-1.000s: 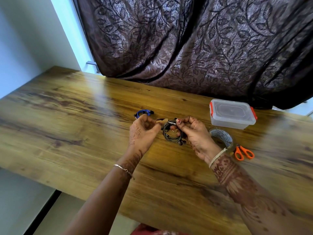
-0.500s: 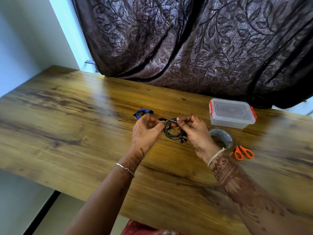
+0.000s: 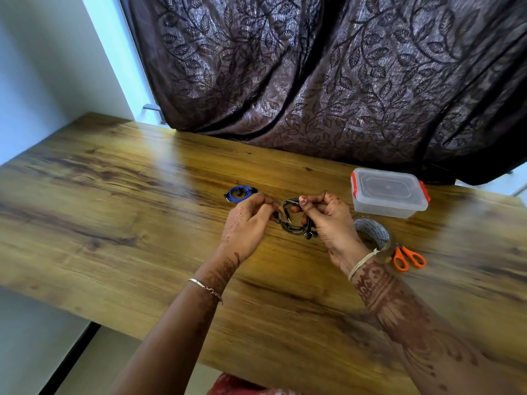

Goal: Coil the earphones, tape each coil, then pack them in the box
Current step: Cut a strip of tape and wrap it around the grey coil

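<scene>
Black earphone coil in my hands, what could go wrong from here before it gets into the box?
1. The left hand and right hand both pinch the black coil. Letting go with one to reach the tape roll may let the loops spring apart.
2. The box has its lid on, so packing will likely need a free hand.
3. The blue coil lies just beyond the left hand and could get knocked.

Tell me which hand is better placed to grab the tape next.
Right, probably. The tape lies beside the right hand; the left hand sits across the coil from it. Both grip the coil, so the left could hold it alone.
</scene>
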